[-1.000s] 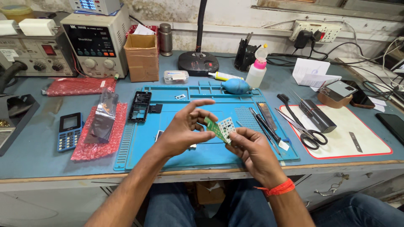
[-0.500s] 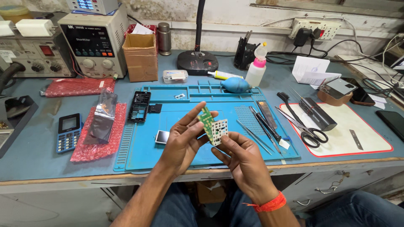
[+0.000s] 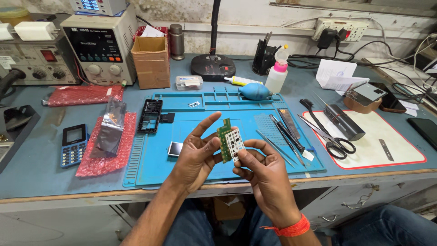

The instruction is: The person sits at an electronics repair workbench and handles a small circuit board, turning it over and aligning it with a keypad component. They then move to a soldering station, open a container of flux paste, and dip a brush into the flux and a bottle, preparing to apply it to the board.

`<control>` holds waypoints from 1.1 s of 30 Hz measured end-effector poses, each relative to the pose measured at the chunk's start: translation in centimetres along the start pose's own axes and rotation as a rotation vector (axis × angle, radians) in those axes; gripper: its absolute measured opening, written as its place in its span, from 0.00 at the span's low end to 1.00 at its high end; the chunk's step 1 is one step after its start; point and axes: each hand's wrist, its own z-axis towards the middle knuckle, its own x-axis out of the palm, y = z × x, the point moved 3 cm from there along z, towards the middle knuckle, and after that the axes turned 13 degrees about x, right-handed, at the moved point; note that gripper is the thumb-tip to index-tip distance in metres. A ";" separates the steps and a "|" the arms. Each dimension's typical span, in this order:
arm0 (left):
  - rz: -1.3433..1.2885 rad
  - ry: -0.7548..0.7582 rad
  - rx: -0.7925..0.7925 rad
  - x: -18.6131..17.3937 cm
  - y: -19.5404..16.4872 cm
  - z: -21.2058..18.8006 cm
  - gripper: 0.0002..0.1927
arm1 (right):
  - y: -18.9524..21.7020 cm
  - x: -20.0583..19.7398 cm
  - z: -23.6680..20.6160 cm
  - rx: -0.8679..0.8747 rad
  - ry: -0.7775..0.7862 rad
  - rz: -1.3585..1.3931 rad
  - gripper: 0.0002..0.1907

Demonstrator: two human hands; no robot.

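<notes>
Both hands pinch one small green circuit board [image 3: 224,139] with its white keypad sheet [image 3: 235,145] above the blue repair mat [image 3: 200,159]: left hand [image 3: 196,157] grips the edge, right hand [image 3: 266,175] steadies the sheet, tilted up for viewing.

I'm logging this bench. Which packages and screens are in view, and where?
Cardboard box: back left, brown, open top.
Power supply: left of the box, beige case, dark display.
Silver bag: left, on red bubble wrap.
Blue phone: far left, small grey screen.
</notes>
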 end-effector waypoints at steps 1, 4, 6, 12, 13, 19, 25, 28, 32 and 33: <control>-0.001 -0.001 -0.002 -0.1 0.0 0.0 0.37 | 0.0 0.2 0.0 0.004 -0.003 0.006 0.12; -0.013 -0.005 -0.008 0.0 0.1 -0.1 0.37 | 0.1 0.5 -0.3 0.003 -0.009 0.005 0.12; -0.031 -0.008 -0.012 0.1 0.2 0.0 0.37 | 0.1 0.8 -0.5 -0.016 -0.009 -0.019 0.12; -0.061 0.006 -0.006 0.4 0.3 -0.1 0.37 | 0.1 0.9 -0.7 -0.064 -0.077 -0.080 0.13; -0.058 0.005 -0.005 0.4 0.3 -0.1 0.37 | 0.1 1.0 -0.8 -0.065 -0.074 -0.078 0.13; -0.064 0.007 -0.002 0.5 0.4 -0.1 0.38 | 0.1 1.0 -0.8 -0.072 -0.057 -0.060 0.12; -0.075 0.006 0.000 0.5 0.5 -0.1 0.37 | 0.2 1.1 -1.0 -0.070 -0.069 -0.056 0.13; -0.086 0.008 0.005 0.6 0.5 -0.2 0.37 | 0.5 1.3 -1.1 -0.082 -0.077 -0.070 0.13; -0.103 0.005 0.016 0.7 0.5 -0.2 0.36 | 0.9 1.8 -1.5 -0.113 -0.112 -0.131 0.13; -0.106 0.004 0.020 0.8 0.5 -0.2 0.35 | 1.0 1.9 -1.6 -0.122 -0.124 -0.151 0.13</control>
